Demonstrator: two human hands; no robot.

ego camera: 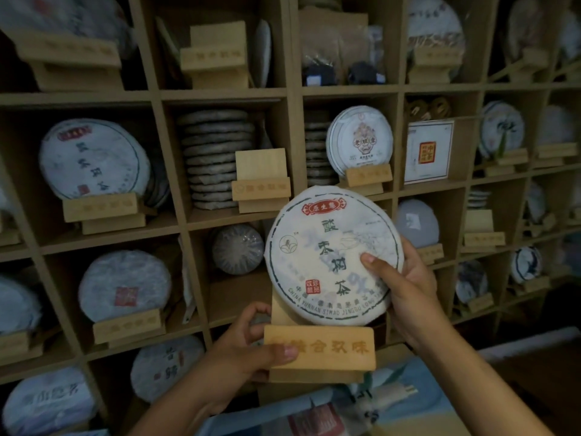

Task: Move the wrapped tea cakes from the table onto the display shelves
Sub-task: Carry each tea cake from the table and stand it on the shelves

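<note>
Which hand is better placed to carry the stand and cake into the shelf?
Left, probably. The left hand grips the wooden stand under the wrapped tea cake, so it bears the load. The right hand only pinches the cake's edge, steadying it.

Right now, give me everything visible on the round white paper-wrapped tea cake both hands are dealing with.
The round white paper-wrapped tea cake is a flat disc in crinkled white paper, printed with a red label at the top, dark green characters down the middle, a small round logo at left, a red seal and a ring of Latin lettering near the lower edge. It stands upright, face to the camera, its lower edge behind the front lip of a light wooden display stand. The right hand grips its right edge, thumb on the face. The left hand holds the stand.
</note>
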